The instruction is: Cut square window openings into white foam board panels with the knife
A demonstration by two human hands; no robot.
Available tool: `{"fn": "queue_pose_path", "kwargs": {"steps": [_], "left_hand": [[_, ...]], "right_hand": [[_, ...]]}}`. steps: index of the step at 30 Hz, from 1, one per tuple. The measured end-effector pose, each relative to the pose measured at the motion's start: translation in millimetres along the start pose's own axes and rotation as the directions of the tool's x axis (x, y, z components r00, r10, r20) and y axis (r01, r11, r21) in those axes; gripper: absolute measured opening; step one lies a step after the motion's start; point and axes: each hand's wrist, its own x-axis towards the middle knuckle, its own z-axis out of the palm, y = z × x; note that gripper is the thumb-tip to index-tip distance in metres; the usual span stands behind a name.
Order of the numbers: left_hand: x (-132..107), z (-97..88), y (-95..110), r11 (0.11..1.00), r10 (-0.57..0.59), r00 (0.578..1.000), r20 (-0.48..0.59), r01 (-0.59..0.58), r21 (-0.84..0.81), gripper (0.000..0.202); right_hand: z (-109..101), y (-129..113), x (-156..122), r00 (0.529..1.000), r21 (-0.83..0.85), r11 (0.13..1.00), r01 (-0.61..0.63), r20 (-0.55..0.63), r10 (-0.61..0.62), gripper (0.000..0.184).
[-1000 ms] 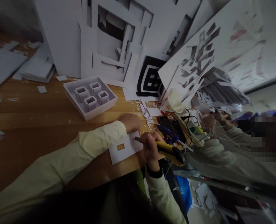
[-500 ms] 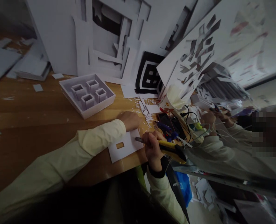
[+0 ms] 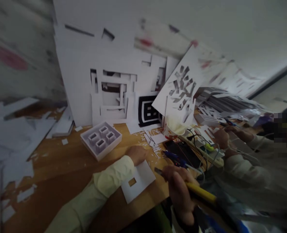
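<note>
My right hand [image 3: 179, 191] is closed around a yellow and black utility knife [image 3: 201, 191]. Its blade tip sticks out past the fingers, to the right of a white board piece [image 3: 142, 184] and apart from it. That piece lies flat near the table's front edge and has a small rectangular hole. At its far edge rests my left hand [image 3: 136, 154], back upward; its fingers are hidden from me. Beyond my left forearm, a shallow white box [image 3: 101, 141] holds several small square tubes standing upright.
White cut-out panels [image 3: 72, 81] lean at the back, beside a black pattern sheet [image 3: 147, 111]. A paper cup [image 3: 173, 129], a phone [image 3: 188, 152], a blue glue gun [image 3: 174, 158] and a power strip [image 3: 208, 150] with cables lie to the right. A co-worker's hand [image 3: 221, 139] is beyond.
The view has tilted up, showing more of the wall. My right hand has drawn the knife off the board piece, toward the right and nearer to me. My left hand stays at the piece's edge.
</note>
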Motion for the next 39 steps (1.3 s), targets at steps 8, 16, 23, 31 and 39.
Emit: {"fn": "queue_pose_path", "kwargs": {"steps": [8, 16, 23, 31, 39], "left_hand": [[-36.4, -36.3, -13.7, 0.988, -0.097, 0.99, -0.103, 0.109, 0.114, 0.054], [-91.1, -93.9, -3.5, 0.96, -0.2, 0.919, -0.339, 0.253, 0.119, 0.05], [-95.2, -107.9, 8.1, 0.987, -0.157, 0.581, -0.799, 0.108, -0.115, 0.047], [-97.1, -126.8, 1.2, 0.973, -0.229, 0.183, -0.956, 0.071, -0.219, 0.046], [-110.4, -152.5, -26.0, 0.957, -0.211, -0.099, -0.972, 0.181, -0.226, 0.041]], "right_hand": [[-26.0, 17.8, 10.1, 0.989, -0.422, 0.902, 0.09, -0.067, -0.13, 0.062], [-1.8, 73.4, -9.9, 0.932, -0.583, 0.81, 0.065, 0.326, 0.159, 0.043], [-4.6, 64.3, 9.2, 0.909, -0.575, 0.815, -0.063, 0.304, 0.285, 0.031], [30.8, -1.6, 63.2, 0.875, 0.222, 0.899, -0.379, 0.403, 0.269, 0.059], [82.4, -20.6, 123.5, 0.86, 0.122, 0.976, -0.178, 0.502, 0.094, 0.062]]}}
